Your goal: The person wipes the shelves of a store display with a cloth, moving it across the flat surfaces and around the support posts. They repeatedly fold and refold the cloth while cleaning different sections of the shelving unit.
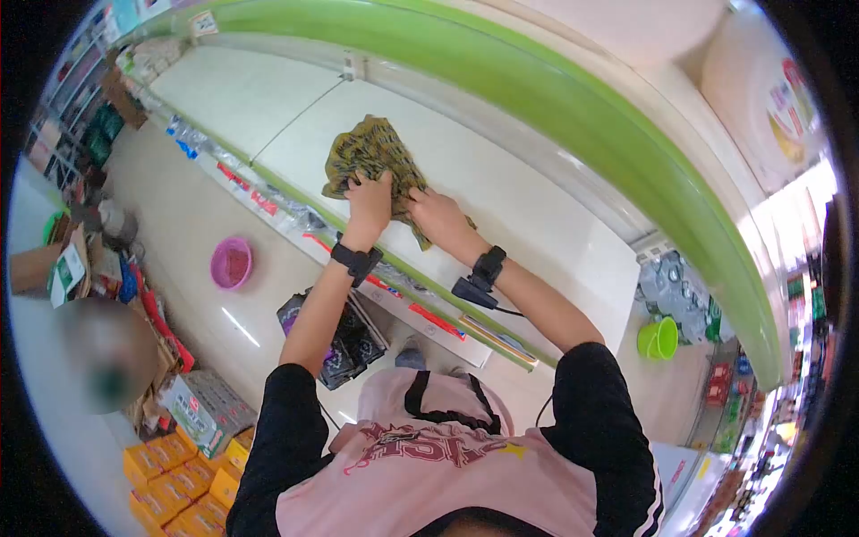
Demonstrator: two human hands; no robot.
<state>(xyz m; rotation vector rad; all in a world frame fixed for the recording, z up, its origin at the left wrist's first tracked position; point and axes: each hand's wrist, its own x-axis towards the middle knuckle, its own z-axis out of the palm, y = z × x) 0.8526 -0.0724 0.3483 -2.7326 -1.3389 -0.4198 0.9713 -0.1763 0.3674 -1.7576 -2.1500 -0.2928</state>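
Note:
A crumpled yellow-green cloth with a dark pattern (pixel 362 148) lies on the white shelf board (pixel 501 188). My left hand (pixel 369 204) grips its lower middle part, with the fingers curled into the fabric. Just to the right, my right hand (pixel 437 219) has its fingers closed on the cloth's right part. The two hands are close together but apart. Both wrists wear black straps, and a dark device hangs by the right one.
A green shelf edge (pixel 573 107) arches overhead. On the floor are a pink basin (pixel 232 263), black packages (pixel 344 353), orange boxes (pixel 179 479) and a carton (pixel 204 410). A green bucket (pixel 658 338) stands at right beside wrapped bottles (pixel 673 288).

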